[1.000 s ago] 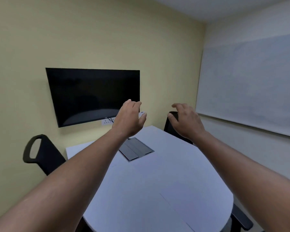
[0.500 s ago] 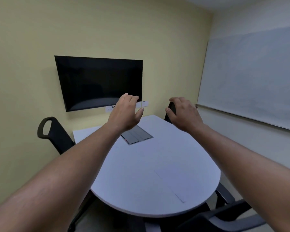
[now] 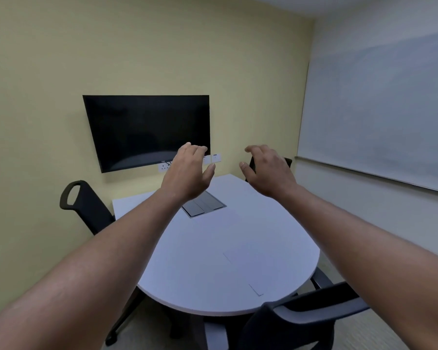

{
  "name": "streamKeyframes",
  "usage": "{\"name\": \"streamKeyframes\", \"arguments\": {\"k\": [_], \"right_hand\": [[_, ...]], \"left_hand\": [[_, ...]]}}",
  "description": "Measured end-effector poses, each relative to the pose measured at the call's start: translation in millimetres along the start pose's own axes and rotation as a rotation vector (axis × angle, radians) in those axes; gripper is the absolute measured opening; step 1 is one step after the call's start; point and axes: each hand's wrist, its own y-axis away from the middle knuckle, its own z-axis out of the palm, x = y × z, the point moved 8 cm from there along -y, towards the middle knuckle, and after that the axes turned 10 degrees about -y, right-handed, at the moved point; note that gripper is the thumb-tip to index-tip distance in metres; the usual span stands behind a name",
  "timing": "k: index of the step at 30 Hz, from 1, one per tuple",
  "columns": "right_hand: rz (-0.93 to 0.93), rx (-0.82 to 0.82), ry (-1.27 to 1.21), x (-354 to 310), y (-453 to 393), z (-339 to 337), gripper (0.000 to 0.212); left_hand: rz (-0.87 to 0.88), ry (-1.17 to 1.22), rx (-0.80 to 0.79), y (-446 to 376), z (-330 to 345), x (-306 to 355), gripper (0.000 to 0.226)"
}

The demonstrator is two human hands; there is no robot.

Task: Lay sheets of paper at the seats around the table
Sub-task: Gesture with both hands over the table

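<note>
A white table (image 3: 187,279) with a rounded near end stands in front of me. A white sheet of paper (image 3: 250,269) lies near that rounded end, barely distinct from the tabletop. Another faint sheet (image 3: 238,218) seems to lie further in. My left hand (image 3: 187,173) and my right hand (image 3: 268,170) are both stretched out in the air above the far half of the table. Their fingers are spread and slightly curled, and they hold nothing.
A grey cable hatch (image 3: 204,204) is set into the tabletop. Black chairs stand at the left (image 3: 86,208), the far right (image 3: 287,161) and the near right (image 3: 296,322). A dark screen (image 3: 147,130) hangs on the yellow wall, a whiteboard (image 3: 379,114) on the right wall.
My view has pulled back from the table, so its whole rounded end and the near chair now show. Both hands stay raised and empty.
</note>
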Motion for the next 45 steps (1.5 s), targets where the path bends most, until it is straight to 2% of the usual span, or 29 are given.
{"name": "streamKeyframes", "arguments": {"k": [7,18,30,39,45], "right_hand": [[-0.038,-0.023,-0.013,61.8,-4.3,-15.5,0.047],[-0.121,-0.087,-0.081,198.3,-4.6,-41.0,0.05],[-0.036,-0.094,-0.05,319.8,-36.6,-38.4,0.052],[-0.148,-0.163,-0.036,380.7,-95.1,19.2,0.051],[-0.237,-0.215,-0.145,393.5,-124.7,69.3,0.05]], "left_hand": [[-0.048,-0.017,0.002,-28.2,37.5,61.5,0.053],[-0.141,-0.024,-0.009,-88.3,119.9,167.9,0.054],[-0.17,-0.046,-0.035,-137.5,192.5,199.3,0.052],[-0.291,-0.045,-0.006,-164.7,275.4,191.7,0.049],[-0.399,-0.099,-0.075,-172.1,318.9,170.0,0.048]]}}
